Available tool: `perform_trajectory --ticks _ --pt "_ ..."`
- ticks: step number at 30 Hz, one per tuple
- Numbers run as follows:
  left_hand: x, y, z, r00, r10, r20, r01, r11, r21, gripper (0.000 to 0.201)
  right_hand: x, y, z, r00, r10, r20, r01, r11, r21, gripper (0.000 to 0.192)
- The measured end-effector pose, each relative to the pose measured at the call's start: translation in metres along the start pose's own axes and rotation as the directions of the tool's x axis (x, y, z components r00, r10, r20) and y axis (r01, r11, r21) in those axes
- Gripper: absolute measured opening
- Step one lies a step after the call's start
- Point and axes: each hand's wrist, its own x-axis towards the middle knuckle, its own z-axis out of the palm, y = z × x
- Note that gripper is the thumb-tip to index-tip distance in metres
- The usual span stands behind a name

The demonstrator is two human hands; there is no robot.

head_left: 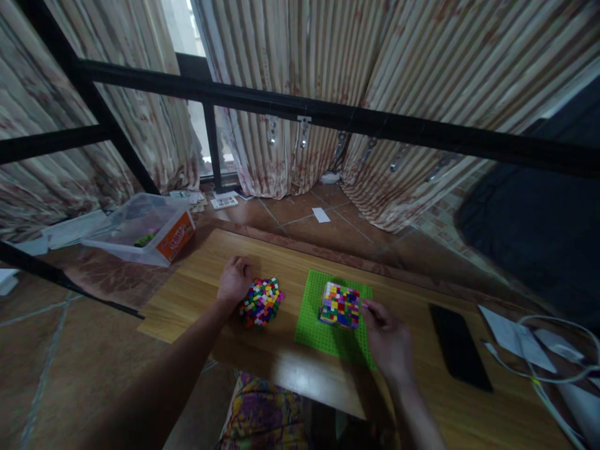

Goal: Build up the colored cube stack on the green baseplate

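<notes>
On the wooden table lies a round heap of small multicoloured toy bricks (262, 302). My left hand (235, 279) rests at the heap's upper left edge, its fingers curled in; whatever they may hold is hidden. To the right, a green studded baseplate (312, 312) carries a squarish block built of many-coloured bricks (340, 305). At the right side of this block is my right hand (388, 340), thumb and fingers pinched together close to its upper right edge. Anything between those fingertips is too small to make out.
A black phone (459, 347) lies right of the baseplate, with white paper (515, 337) and a white cable (557, 380) beyond it. A clear plastic box (135, 228) with an orange label stands at the left. Dark metal bars (328, 111) cross above the table before curtains (290, 50).
</notes>
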Motion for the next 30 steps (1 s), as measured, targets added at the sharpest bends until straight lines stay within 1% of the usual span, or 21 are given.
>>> perform_trajectory --ticks 3,7,11,16,21,26,30 --pt "0.001 -0.001 0.000 1.000 0.005 -0.003 -0.005 1.000 0.007 0.020 0.008 0.005 0.004 1.000 -0.015 -0.006 0.015 0.999 -0.044 0.040" --pt "0.001 -0.001 0.000 1.000 0.018 0.001 -0.018 1.000 0.017 0.019 0.009 0.004 0.013 1.000 -0.018 0.022 0.019 0.998 -0.067 0.039" --pt "0.001 0.000 0.000 1.000 0.007 -0.001 -0.007 1.000 0.022 0.021 0.010 -0.001 0.017 0.994 -0.102 0.042 0.107 0.981 -0.163 0.035" --pt "0.000 0.003 -0.002 1.000 -0.003 0.009 0.003 1.000 0.026 0.021 0.011 -0.005 0.017 0.980 -0.189 0.068 0.200 0.948 -0.246 0.035" --pt "0.001 0.003 -0.002 1.000 0.001 0.003 -0.001 1.000 0.021 0.020 0.008 -0.004 0.017 0.977 -0.204 0.068 0.215 0.930 -0.298 0.037" --pt "0.000 0.002 -0.001 1.000 0.004 0.007 -0.004 1.000 0.016 0.021 0.007 -0.005 0.018 0.972 -0.221 0.081 0.235 0.920 -0.314 0.038" --pt "0.000 0.002 -0.002 1.000 0.010 0.008 -0.010 1.000 0.022 0.022 0.009 -0.007 0.019 0.969 -0.220 0.113 0.245 0.911 -0.332 0.039"
